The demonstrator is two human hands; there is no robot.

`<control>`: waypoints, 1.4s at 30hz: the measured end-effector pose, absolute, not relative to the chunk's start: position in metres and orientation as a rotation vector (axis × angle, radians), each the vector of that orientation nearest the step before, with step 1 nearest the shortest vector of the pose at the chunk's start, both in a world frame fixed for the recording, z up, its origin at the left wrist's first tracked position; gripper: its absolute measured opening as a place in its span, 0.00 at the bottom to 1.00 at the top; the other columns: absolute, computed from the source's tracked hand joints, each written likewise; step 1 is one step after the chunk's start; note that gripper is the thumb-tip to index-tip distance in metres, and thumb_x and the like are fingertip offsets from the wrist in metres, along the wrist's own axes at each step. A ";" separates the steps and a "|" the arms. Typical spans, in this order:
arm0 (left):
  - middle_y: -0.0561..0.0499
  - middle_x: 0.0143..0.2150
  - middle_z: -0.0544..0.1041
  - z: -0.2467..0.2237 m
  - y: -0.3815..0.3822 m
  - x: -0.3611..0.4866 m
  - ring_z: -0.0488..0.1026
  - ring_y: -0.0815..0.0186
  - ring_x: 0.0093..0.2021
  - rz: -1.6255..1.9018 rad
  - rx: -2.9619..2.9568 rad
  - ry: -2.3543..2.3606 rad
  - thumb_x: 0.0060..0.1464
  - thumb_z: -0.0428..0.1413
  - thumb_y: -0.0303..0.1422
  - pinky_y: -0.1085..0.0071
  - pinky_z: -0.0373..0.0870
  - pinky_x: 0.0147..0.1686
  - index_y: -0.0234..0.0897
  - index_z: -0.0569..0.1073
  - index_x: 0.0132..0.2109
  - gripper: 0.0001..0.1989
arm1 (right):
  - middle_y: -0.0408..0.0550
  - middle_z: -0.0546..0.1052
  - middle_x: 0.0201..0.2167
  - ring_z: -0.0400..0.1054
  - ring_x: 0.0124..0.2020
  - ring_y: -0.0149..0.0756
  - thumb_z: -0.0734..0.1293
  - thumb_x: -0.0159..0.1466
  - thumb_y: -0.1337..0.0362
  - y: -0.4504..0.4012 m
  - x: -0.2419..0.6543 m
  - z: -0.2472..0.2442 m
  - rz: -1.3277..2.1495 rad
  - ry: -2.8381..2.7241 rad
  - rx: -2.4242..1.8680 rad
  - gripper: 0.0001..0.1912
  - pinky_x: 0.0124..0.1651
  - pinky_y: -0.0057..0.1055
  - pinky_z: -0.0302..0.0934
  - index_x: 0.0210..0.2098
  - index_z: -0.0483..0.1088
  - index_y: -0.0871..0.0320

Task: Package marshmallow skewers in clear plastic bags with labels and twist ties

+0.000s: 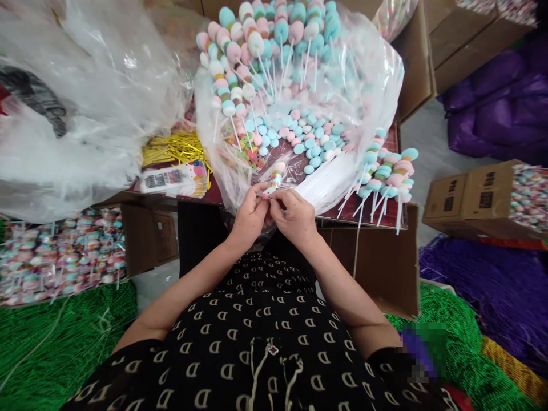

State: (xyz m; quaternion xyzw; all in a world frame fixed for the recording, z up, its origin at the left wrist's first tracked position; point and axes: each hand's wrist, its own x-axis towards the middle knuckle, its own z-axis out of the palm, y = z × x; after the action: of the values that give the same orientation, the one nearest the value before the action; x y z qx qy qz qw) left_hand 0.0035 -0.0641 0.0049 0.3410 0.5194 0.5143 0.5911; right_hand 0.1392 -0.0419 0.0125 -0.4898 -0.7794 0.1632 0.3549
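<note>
At the table's front edge, my left hand (250,214) and my right hand (295,217) meet with their fingertips pinched together. Between them stands a small marshmallow skewer (277,174) in what looks like a clear printed bag, its lower end gripped by both hands. My fingers cover that end, so the stick and any tie are hidden. Just beyond lie loose pink, white and blue candies (314,140) and fruit-coloured rings (254,157) on clear plastic. White sticks (329,185) are heaped right of my right hand.
Finished-looking skewers (257,43) lean at the back; more skewers (387,171) lie at the table's right edge. Gold twist ties (175,148) and printed bags (175,180) sit at left. Cardboard boxes (471,194) and green cord bundles (72,331) surround the table.
</note>
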 end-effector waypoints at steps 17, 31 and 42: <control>0.59 0.22 0.68 0.022 -0.067 0.002 0.63 0.70 0.22 1.196 1.014 1.251 0.62 0.57 0.28 0.73 0.64 0.25 0.46 0.79 0.58 0.19 | 0.48 0.82 0.38 0.77 0.34 0.37 0.63 0.69 0.68 -0.059 0.142 0.013 0.406 -1.867 -1.237 0.12 0.39 0.33 0.71 0.50 0.74 0.54; 0.59 0.24 0.71 0.014 -0.065 0.002 0.67 0.71 0.22 1.181 1.012 1.249 0.63 0.55 0.28 0.75 0.67 0.24 0.44 0.76 0.61 0.21 | 0.47 0.83 0.38 0.77 0.36 0.36 0.63 0.67 0.67 -0.071 0.144 0.022 0.659 -1.721 -1.368 0.13 0.43 0.34 0.73 0.48 0.76 0.54; 0.55 0.30 0.80 0.016 -0.068 0.001 0.74 0.71 0.29 1.198 1.425 1.363 0.67 0.52 0.32 0.74 0.73 0.33 0.40 0.79 0.52 0.13 | 0.42 0.79 0.23 0.73 0.21 0.28 0.72 0.62 0.41 -0.089 0.142 0.036 1.872 -1.020 -1.243 0.25 0.20 0.22 0.65 0.31 0.72 0.57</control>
State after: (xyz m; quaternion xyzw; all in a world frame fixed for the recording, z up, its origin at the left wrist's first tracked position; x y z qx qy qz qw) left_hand 0.0012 -0.0679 0.0156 0.5646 0.5399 0.4749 0.4052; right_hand 0.1422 -0.0885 0.0361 -0.4754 -0.3901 0.7158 0.3308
